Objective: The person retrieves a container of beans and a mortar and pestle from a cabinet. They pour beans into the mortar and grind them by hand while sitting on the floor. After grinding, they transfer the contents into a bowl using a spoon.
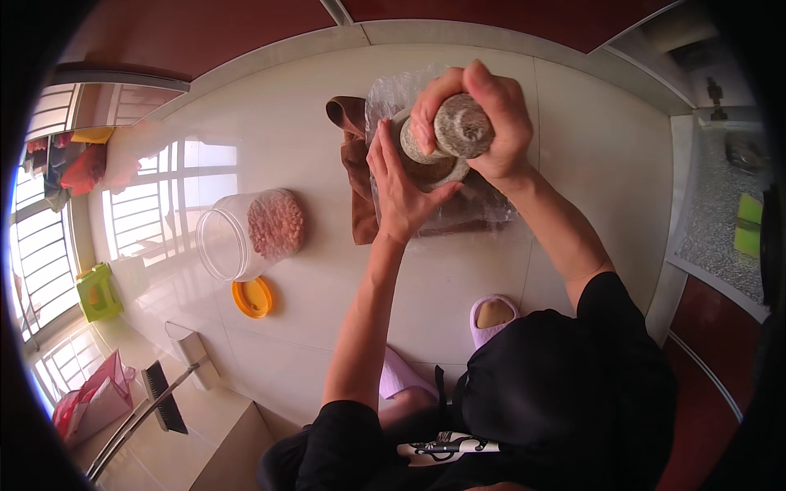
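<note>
My right hand [500, 116] is wrapped around a speckled stone pestle [465, 127], whose lower end reaches into a stone mortar [439, 184]. Against the near left side of the mortar rests my left hand [405, 196], its fingers spread around the rim. Beneath the mortar lie a clear plastic sheet or bag [393, 92] and a folded brown cloth [360, 178]. Only a strip of the mortar's inside shows brownish; the contents are mostly hidden by the pestle and my hands.
Left on the tiled floor [295, 337] stands a clear jar [230, 239] holding pinkish nuts or beans. Its surroundings include an orange lid [252, 297], a broom [163, 396], a dustpan [193, 356] and a green stool [98, 293]. Red cabinets [215, 37] line the far side.
</note>
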{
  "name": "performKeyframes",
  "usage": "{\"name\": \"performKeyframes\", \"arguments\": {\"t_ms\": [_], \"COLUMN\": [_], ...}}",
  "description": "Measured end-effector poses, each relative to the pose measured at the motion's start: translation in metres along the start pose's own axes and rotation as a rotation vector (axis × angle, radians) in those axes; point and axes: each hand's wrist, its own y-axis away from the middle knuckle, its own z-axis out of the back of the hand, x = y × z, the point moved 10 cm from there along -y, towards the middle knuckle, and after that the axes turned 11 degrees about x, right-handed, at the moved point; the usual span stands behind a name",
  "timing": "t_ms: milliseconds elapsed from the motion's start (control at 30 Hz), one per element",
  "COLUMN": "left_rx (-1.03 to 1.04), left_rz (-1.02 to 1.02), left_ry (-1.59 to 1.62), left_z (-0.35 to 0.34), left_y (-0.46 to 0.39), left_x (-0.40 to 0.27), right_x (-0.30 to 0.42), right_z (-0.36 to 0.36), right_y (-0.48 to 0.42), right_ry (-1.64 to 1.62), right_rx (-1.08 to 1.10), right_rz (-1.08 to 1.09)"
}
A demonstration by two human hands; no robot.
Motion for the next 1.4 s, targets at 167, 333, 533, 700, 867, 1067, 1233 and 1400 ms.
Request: {"name": "performKeyframes", "arguments": {"t_ms": [167,333,533,700,867,1067,1233,1400], "left_rx": [-0.031,-0.022,-0.035,-0.036,-0.046,-0.043,-0.060,-0.031], "left_rz": [-0.071,-0.053,0.002,-0.028,-0.069,-0.057,-0.050,-0.006], "left_ry": [-0.026,0.000,0.036,0.016,0.014,-0.018,0.008,0.060], "left_z": [-0.011,-0.010,0.004,-0.010,-0.007,-0.010,-0.008,0.001], "left_y": [-0.004,-0.003,0.000,-0.002,-0.006,-0.004,-0.006,0.002], "left_x": [-0.008,-0.008,-0.006,-0.007,-0.011,-0.013,-0.008,-0.006], "right_x": [-0.060,-0.065,0.007,-0.070,-0.028,-0.039,-0.078,0.001], "right_z": [0.025,0.031,0.003,0.029,0.025,0.023,0.029,0.006], "right_y": [0.030,0.016,0.010,0.031,0.006,0.019,0.010,-0.007], "right_ry": [0.489,0.104,0.042,0.238,0.052,0.152,0.052,-0.024], "right_rx": [-0.031,-0.007,-0.040,-0.060,-0.037,-0.113,0.007,-0.016], "right_rz": [-0.028,-0.192,0.094,-0.107,-0.072,0.002,-0.222,-0.003]}}
